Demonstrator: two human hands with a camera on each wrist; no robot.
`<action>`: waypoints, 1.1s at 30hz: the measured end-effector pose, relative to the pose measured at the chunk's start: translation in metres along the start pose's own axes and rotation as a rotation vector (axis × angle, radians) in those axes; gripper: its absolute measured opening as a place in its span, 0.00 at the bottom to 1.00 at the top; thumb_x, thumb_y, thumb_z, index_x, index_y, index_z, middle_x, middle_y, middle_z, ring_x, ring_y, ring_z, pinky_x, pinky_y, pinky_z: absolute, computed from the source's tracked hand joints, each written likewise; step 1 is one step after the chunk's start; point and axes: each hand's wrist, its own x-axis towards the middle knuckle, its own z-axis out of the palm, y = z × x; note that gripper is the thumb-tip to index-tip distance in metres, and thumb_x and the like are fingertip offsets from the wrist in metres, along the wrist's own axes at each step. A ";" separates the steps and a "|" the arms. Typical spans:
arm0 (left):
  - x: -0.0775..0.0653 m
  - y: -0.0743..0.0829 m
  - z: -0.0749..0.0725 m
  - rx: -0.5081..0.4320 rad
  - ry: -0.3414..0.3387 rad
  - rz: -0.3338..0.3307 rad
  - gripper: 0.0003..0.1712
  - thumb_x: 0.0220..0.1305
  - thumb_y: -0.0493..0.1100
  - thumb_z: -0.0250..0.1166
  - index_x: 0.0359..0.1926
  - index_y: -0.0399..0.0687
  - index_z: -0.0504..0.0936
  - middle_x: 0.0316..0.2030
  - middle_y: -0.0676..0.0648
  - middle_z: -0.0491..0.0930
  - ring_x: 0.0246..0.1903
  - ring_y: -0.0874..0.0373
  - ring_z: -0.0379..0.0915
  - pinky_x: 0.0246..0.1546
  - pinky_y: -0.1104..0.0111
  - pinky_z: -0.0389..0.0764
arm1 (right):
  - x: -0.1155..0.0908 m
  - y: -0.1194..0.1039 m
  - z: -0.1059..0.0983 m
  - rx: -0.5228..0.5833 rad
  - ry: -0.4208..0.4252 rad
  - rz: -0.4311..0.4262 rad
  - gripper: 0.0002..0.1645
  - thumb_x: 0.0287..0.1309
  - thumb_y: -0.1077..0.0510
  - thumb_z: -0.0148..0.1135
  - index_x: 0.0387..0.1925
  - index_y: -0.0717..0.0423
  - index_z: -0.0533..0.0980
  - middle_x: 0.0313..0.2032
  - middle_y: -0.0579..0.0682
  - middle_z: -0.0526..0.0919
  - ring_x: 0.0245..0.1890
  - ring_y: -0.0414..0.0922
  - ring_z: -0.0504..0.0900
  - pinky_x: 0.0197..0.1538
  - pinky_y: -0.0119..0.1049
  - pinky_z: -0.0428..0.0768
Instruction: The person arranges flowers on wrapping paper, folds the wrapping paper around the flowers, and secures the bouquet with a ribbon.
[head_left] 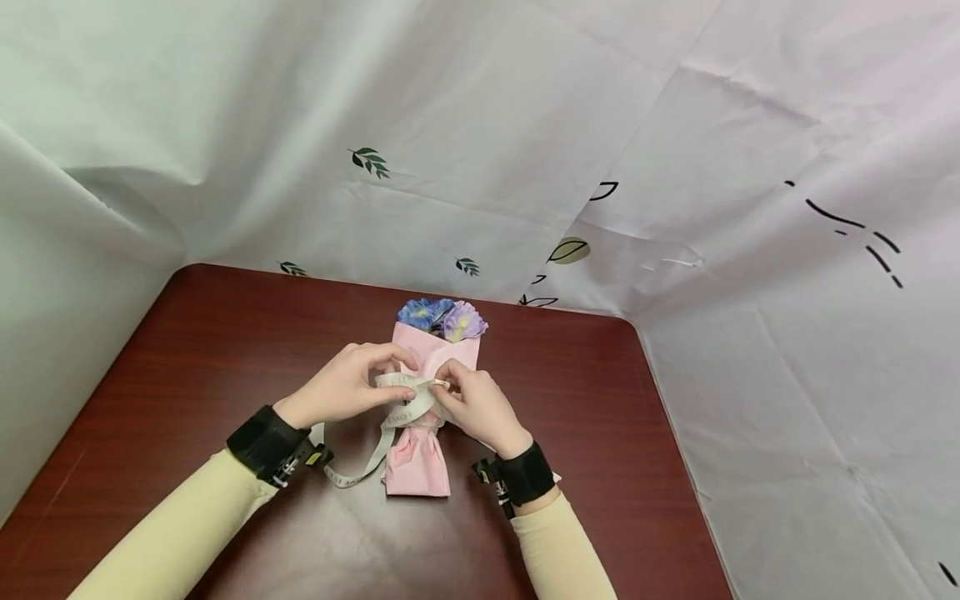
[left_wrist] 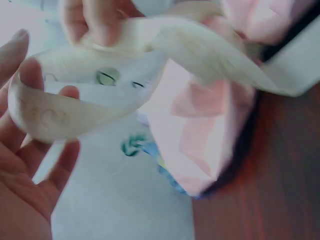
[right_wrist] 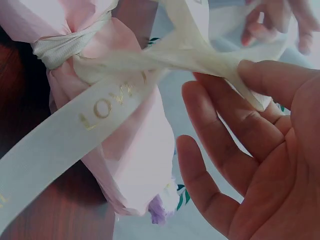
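Observation:
A small bouquet in pink wrapping paper (head_left: pixel 417 468) lies on the table, with a blue flower (head_left: pixel 423 312) and a lilac flower (head_left: pixel 463 322) at its far end. A cream ribbon (right_wrist: pixel 117 105) with gold lettering is wound round its narrow waist. My right hand (right_wrist: pixel 250 135) pinches part of the ribbon between thumb and index finger, the other fingers loosely spread. A ribbon loop (left_wrist: pixel 50 115) passes about the fingers of my left hand (left_wrist: pixel 30 165); its thumb and index finger stand apart in the head view (head_left: pixel 356 385).
One loose ribbon length trails on the dark red-brown table (head_left: pixel 247 350), left of the bouquet. A pale cloth wall (head_left: pixel 480 125) with leaf prints rises behind the table's far edge and along the sides. Black camera bands (head_left: pixel 268 442) circle both wrists.

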 end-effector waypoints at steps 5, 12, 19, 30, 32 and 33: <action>-0.001 0.015 -0.017 0.013 -0.034 -0.006 0.33 0.62 0.38 0.86 0.66 0.51 0.84 0.29 0.67 0.82 0.21 0.68 0.67 0.23 0.70 0.69 | 0.000 0.001 0.001 -0.045 0.009 -0.004 0.06 0.79 0.58 0.68 0.43 0.53 0.78 0.26 0.43 0.83 0.23 0.34 0.72 0.29 0.30 0.68; -0.008 0.032 -0.056 0.274 -0.103 -0.042 0.36 0.62 0.39 0.84 0.71 0.54 0.84 0.28 0.70 0.78 0.25 0.72 0.69 0.29 0.68 0.74 | -0.003 0.002 -0.002 -0.068 0.026 0.024 0.06 0.80 0.59 0.67 0.42 0.51 0.77 0.25 0.43 0.82 0.22 0.33 0.74 0.32 0.32 0.74; -0.032 0.042 -0.097 0.388 -0.179 -0.176 0.28 0.67 0.39 0.81 0.67 0.52 0.87 0.26 0.69 0.76 0.20 0.73 0.64 0.26 0.69 0.71 | -0.003 0.004 -0.001 -0.062 0.048 0.037 0.04 0.80 0.59 0.65 0.43 0.51 0.78 0.30 0.45 0.87 0.24 0.34 0.78 0.32 0.32 0.76; -0.100 0.044 -0.152 0.456 -0.121 -0.366 0.09 0.72 0.36 0.74 0.45 0.56 0.93 0.20 0.68 0.71 0.15 0.73 0.64 0.25 0.71 0.71 | 0.001 0.005 0.001 -0.058 0.064 0.065 0.04 0.80 0.58 0.66 0.44 0.52 0.79 0.29 0.45 0.87 0.24 0.36 0.80 0.29 0.33 0.73; -0.109 0.042 -0.149 0.372 -0.159 -0.340 0.11 0.71 0.33 0.74 0.43 0.56 0.93 0.25 0.69 0.78 0.15 0.74 0.69 0.24 0.73 0.73 | 0.002 0.004 0.001 -0.055 0.078 0.070 0.03 0.79 0.58 0.67 0.44 0.51 0.80 0.32 0.46 0.88 0.28 0.39 0.85 0.31 0.33 0.76; -0.112 0.040 -0.145 0.327 -0.176 -0.310 0.12 0.71 0.32 0.74 0.42 0.57 0.93 0.28 0.69 0.80 0.16 0.75 0.71 0.24 0.74 0.73 | 0.002 0.004 0.002 -0.053 0.085 0.071 0.04 0.79 0.58 0.68 0.43 0.51 0.80 0.32 0.46 0.89 0.30 0.40 0.87 0.32 0.34 0.77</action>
